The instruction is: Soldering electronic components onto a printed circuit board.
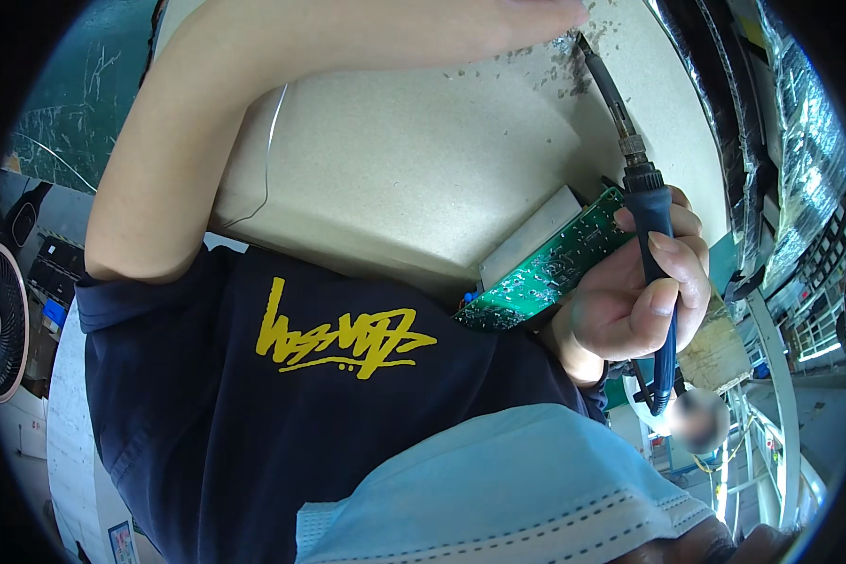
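My right hand (644, 282) is closed round the dark blue handle of a soldering iron (655, 221). The iron slants up and left, its tip close by the edge of my left hand (526, 21). That hand reaches across the top, mostly cut off by the picture's edge, so its grip is hidden. Behind my right hand a green circuit board (550, 268) stands tilted, solder joints facing out, with a flat grey piece (533, 235) along its back. A thin silvery wire (270, 155) curves down beside my left forearm, resembling solder wire.
A tan board-like work surface (395, 160) lies under my arms, with dark specks (573, 75) around the iron's tip. Clear plastic-wrapped material (804, 141) stands at the right edge. A round fan (5, 320) is at far left. Another person (700, 420) appears in the background.
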The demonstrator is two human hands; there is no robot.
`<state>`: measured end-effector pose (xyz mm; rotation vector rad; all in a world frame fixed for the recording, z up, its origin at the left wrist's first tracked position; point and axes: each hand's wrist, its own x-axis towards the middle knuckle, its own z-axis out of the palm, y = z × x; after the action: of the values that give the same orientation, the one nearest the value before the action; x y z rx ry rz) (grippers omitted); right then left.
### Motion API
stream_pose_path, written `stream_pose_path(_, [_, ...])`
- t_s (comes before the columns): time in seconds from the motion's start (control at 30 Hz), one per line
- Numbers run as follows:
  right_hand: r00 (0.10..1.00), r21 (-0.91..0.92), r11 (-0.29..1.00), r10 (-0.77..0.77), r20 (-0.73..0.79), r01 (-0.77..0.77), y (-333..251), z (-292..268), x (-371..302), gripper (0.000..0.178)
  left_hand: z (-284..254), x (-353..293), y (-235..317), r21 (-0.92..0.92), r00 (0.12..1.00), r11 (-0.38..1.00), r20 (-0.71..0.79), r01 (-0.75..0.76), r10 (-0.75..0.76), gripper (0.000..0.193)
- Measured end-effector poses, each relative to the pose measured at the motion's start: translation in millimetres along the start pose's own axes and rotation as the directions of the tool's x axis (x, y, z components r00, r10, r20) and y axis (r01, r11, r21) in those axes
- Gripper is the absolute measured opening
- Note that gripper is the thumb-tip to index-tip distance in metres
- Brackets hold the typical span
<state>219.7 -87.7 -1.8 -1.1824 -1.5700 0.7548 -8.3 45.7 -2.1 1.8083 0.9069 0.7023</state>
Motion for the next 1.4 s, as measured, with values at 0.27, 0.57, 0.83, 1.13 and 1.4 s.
stream_pose_path(0.27, [1.000, -0.014, 1.000, -0.017, 0.004, 0.017, -0.5, 0.8, 1.0, 0.031, 7.4, -2.2, -22.3, -0.083, 0.990, 0.988, -0.065, -0.127, 0.122, 0.010])
stream_pose_path(0.57, [1.000, -0.024, 1.000, -0.016, -0.007, 0.015, -0.4, 2.9, 3.0, 0.031, 4.1, -1.7, -11.6, -0.083, 1.000, 0.996, -0.023, 0.014, -0.016, 0.011])
stream_pose_path(0.83, [1.000, 0.011, 1.000, -0.009, 0.028, 0.008, 0.5, -1.7, -1.7, 0.030, -2.6, 0.0, 6.7, -0.014, 1.000, 1.000, -0.003, 0.008, -0.008, 0.010])
stream_pose_path(1.13, [0.999, 0.036, 0.999, -0.026, 0.026, 0.025, 1.2, -1.1, -1.3, 0.030, 11.4, -7.0, 0.6, 0.168, 0.993, 0.984, -0.091, -0.055, 0.071, 0.009])
stream_pose_path(1.4, [0.999, 0.055, 0.997, -0.047, 0.021, 0.045, 1.4, -1.9, 0.0, 0.031, 6.8, -3.6, -21.5, -0.114, 1.000, 0.994, -0.031, 0.000, -0.003, 0.010])
